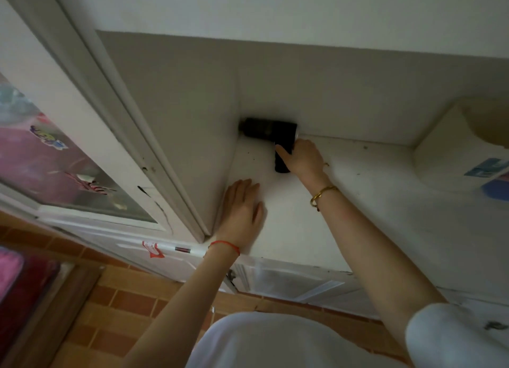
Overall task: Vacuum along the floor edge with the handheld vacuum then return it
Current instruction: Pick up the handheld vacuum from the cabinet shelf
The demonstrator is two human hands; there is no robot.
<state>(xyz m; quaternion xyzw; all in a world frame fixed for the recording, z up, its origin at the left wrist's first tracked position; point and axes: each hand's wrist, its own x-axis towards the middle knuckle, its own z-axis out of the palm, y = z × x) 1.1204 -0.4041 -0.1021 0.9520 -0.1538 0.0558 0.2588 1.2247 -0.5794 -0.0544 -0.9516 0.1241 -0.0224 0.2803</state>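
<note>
- A glass door panel (63, 158) fills the far left, with colourful stickers on it and a white frame around it.
- Below it runs a floor of orange-brown brick tiles (115, 307), with a pink and dark red mat (19, 279) at the left edge.
- A white upright post (132, 136) slants down from the top left to the front corner of a white shelf (358, 202), which sits in a recess with a greyish wall behind.
- The left hand (242, 205) lies flat on the shelf near its left front corner, palm down, fingers straight and close together, gripping nothing; a thin red string circles the wrist.
- The handheld vacuum (268, 131), black and T-shaped, rests on the shelf in the back left corner of the recess, its barrel along the back wall with the nose against the side wall.
- The right hand (301, 158) is wrapped around the vacuum's downward-pointing grip, thumb across the front; a gold bangle (323, 194) sits on the wrist.
- A white rounded object (451, 150) with a blue label stands on the shelf at the far right.
- Small dark specks dot the shelf near the back edge.
</note>
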